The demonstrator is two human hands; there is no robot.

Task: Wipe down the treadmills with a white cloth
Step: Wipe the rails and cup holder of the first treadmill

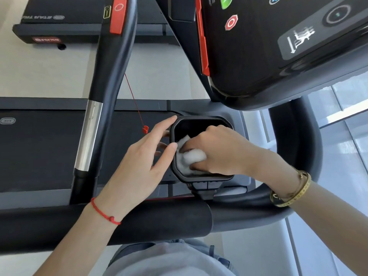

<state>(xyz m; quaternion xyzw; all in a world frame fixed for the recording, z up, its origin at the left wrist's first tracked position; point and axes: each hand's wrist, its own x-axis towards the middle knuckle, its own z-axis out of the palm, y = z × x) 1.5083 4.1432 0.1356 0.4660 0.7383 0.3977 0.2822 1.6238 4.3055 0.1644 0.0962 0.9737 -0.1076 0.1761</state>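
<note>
A: White cloth [190, 157], where's it at?

B: Bunched inside the black cup holder [201, 147], low-left part of the well. Right hand [217, 151] reaches in from the right, fingers curled round the wad, pinching it vs. the holder's inner wall. Can't see the fingertips, they're down in the well w/ the cloth.

A: Left hand [148, 154]?

B: Spread, fingers relaxed. Index tip on the holder's top-left corner, thumb tip on the left rim, other fingers behind the outer wall. Steadying it, I'd judge, not holding anything.

A: Risks?

B: Few. Holder sits on a narrow bracket [202, 189] below; hard scrubbing could rock or pop it if the left hand lets off. Cloth is balled up, so little contact area — corners and floor of the well prob. get missed. Loose wad could also slip out of the fingers and stay at the bottom.

A: Surroundings?

B: Red safety cord [132, 97] hangs w/ its clip [145, 129] just beside the left hand's fingers; an outward sweep could snag it. Console [278, 46] w/ red stop button [231, 22] is overhead, well apart. Gold bangles [290, 193] on the right wrist could knock the gray handlebar [298, 136] or scuff the rim on a deeper reach.
</note>
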